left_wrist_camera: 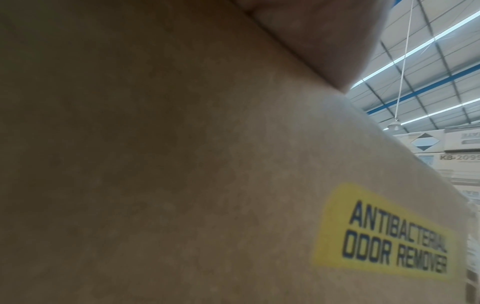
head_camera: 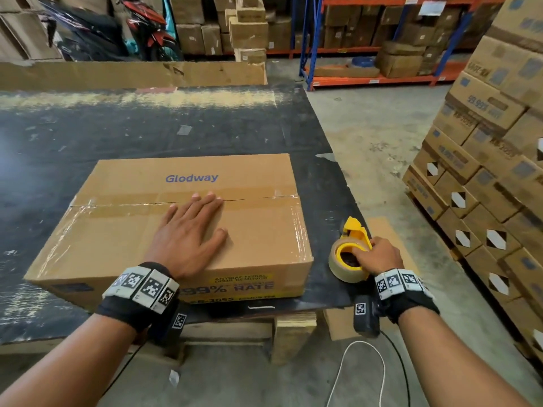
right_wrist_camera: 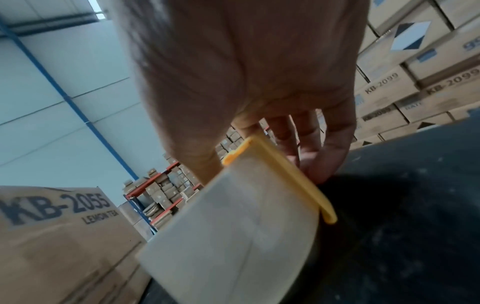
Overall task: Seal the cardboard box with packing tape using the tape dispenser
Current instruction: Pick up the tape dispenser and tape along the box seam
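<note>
A brown cardboard box [head_camera: 117,230] marked "Glodway" lies on the dark table [head_camera: 147,127], its flaps closed, with clear tape along the centre seam and down both ends. My left hand [head_camera: 191,230] rests flat on the box top, fingers straight, tips at the seam. The left wrist view shows only the box side [left_wrist_camera: 182,164] with its yellow label. A yellow tape dispenser [head_camera: 351,251] with a roll of clear tape stands on the table right of the box. My right hand [head_camera: 379,255] grips the dispenser [right_wrist_camera: 259,205], fingers curled round its frame.
The table's right edge [head_camera: 349,201] runs just beside the dispenser. Stacked cartons on a pallet [head_camera: 484,171] stand to the right across a concrete aisle. Shelving with boxes [head_camera: 382,39] and motorbikes [head_camera: 117,30] are at the back. A white cord [head_camera: 361,365] hangs below my right wrist.
</note>
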`<state>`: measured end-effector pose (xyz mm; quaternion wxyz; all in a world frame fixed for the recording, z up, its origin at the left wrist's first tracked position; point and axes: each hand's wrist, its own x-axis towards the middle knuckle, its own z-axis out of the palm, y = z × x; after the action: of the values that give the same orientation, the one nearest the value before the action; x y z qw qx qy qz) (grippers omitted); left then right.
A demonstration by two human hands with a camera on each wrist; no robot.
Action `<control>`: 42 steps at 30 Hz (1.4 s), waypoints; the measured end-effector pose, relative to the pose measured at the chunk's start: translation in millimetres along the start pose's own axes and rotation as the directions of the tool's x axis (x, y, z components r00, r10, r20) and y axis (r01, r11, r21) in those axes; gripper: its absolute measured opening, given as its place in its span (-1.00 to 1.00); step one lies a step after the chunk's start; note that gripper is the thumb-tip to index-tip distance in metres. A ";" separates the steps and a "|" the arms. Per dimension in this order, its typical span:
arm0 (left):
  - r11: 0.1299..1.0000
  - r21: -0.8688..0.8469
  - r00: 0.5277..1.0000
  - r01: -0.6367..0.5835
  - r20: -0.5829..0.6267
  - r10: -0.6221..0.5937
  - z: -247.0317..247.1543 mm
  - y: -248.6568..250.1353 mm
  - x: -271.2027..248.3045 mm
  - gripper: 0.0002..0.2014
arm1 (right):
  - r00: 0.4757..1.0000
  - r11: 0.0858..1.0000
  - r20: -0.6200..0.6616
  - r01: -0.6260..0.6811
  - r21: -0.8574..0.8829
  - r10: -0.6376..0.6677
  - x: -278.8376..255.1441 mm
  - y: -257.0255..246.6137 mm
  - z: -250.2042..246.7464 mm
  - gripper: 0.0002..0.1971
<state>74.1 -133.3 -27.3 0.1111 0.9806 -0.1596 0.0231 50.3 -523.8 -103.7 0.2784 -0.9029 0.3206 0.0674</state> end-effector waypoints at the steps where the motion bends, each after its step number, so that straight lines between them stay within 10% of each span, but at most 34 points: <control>1: 1.000 0.000 1.000 0.004 -0.001 -0.004 -0.2 0.5 -0.1 -0.30 | 1.000 1.000 -0.001 -0.021 0.011 0.021 4.1 0.4 0.2 -0.54; 8: 1.000 -0.003 1.000 0.023 0.002 -0.023 -2.2 3.0 0.5 -0.30 | 0.999 0.964 -0.054 0.007 0.267 0.008 19.4 15.4 -1.1 -0.61; 16: 0.999 -0.013 0.999 0.032 -0.001 -0.032 -5.1 6.4 -0.7 -0.28 | 0.951 0.591 0.031 0.166 0.789 -0.308 4.4 -44.7 -81.7 -0.59; 22: 0.999 -0.020 0.999 0.041 -0.002 -0.041 -5.0 7.0 -1.2 -0.29 | 0.636 0.547 -0.054 0.702 0.457 -0.770 -14.9 -151.5 -96.4 -0.41; 27: 0.999 -0.024 0.999 0.040 -0.002 -0.040 -6.1 6.7 -1.8 -0.29 | 0.480 0.478 0.060 0.839 0.261 -0.875 -30.7 -200.1 -73.7 -0.33; 34: 0.989 -0.130 0.997 0.070 -0.010 -0.072 -16.6 -11.0 -14.7 -0.27 | 0.461 0.472 0.102 0.862 0.184 -0.882 -31.1 -205.0 -68.4 -0.35; 42: 0.959 0.016 0.959 0.284 -0.019 -0.283 -60.6 -146.7 -56.2 -0.21 | 0.490 0.508 0.158 0.855 0.105 -0.857 -31.7 -215.6 -66.8 -0.33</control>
<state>66.9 33.3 -3.7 0.1055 0.9942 -0.0164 0.0163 154.5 -405.3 60.8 0.3099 -0.9301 -0.1969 0.0042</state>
